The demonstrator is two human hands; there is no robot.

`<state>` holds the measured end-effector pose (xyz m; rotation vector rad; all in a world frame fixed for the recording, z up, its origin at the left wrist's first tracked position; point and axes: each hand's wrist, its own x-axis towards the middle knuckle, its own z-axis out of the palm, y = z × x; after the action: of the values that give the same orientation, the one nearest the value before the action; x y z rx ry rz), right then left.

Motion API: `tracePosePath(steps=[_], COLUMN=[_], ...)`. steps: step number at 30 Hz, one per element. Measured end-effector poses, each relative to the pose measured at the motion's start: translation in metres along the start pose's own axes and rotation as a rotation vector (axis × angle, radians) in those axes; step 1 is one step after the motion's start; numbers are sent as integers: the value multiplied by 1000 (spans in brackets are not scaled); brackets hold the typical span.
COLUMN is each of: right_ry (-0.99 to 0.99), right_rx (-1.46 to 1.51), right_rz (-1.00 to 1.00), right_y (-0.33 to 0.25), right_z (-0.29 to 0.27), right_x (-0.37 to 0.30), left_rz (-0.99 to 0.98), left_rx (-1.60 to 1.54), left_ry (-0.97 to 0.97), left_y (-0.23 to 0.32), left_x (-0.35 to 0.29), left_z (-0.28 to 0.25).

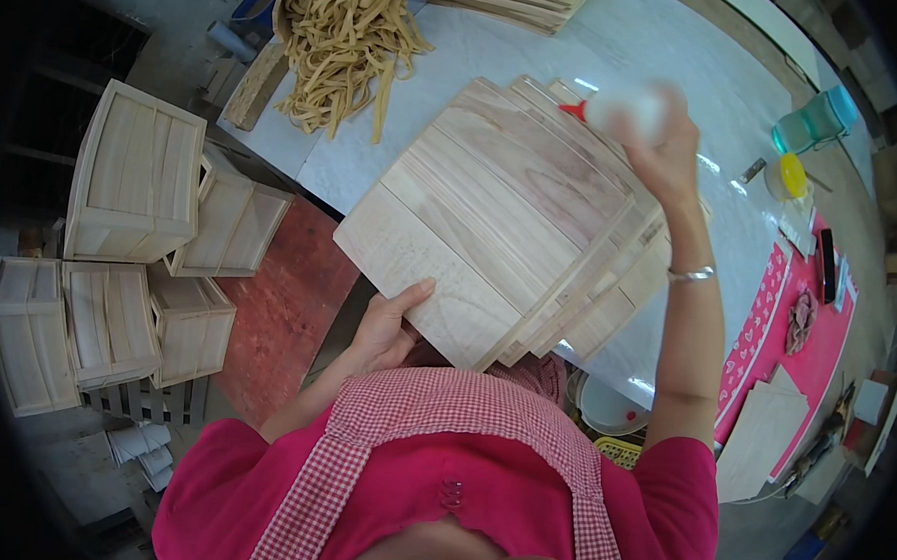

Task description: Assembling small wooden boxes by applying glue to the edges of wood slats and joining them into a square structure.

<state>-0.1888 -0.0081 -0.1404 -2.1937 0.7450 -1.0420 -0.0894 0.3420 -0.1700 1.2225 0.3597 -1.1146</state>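
My left hand [391,328] grips the near left edge of a pale wooden panel [502,207], thumb flat on top and fingers hidden underneath. The panel is made of joined boards and lies tilted over a stack of similar wooden panels [618,302]. Over the panel's far right edge, my right hand [667,154] is closed around a white squeeze bottle [616,111]. Its red nozzle [573,109] points left, above the panel's edge. Bottle and fingers are smeared by motion, and I cannot tell whether anything comes out of the nozzle.
Tan rubber bands [344,45] spill from a container at the far left of the table [459,45]. Several wooden boxes [138,166] are stacked on the left. A teal bottle [814,118] and a yellow-lidded jar [786,177] stand right; a pink cloth [816,341] lies nearer.
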Motion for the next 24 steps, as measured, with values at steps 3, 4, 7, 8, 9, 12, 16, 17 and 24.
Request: tracePosePath(steps=[3,4,7,8,9,12,16,17,24], right_ry=[-43,-49,-51,-52,-39,-16,91,95,71], right_rx=[-53,-79,-160,-161,-189,-238,45,139,235], right_rz=[0,6,52,54,65,79,331,371,165], right_y=[2,2,-3,-5,-8,-13,-16,-21,-42], right_z=[-44,-59,-92,-99,-107,-111,-78,-57,53], right_x=[-25,-34,-57,-62,-66,-68,-59,-52,-5], left_rz=[-5,-5,-9,-6,-9,-16,-50,-41,-20], left_rx=[-7,-8,-11,-14,-13,-23,-39,-45,-62], left_ry=[-5,-10,-12,-10,-14,-26,-45,-34,-83], left_y=[-1,-1,-1,-2,-2,0,-1,-2,-4], left_x=[3,3,5,6,6,5,8,9,11], left_z=[-2,-2,-5,-5,-5,-4,-7,-9,-10])
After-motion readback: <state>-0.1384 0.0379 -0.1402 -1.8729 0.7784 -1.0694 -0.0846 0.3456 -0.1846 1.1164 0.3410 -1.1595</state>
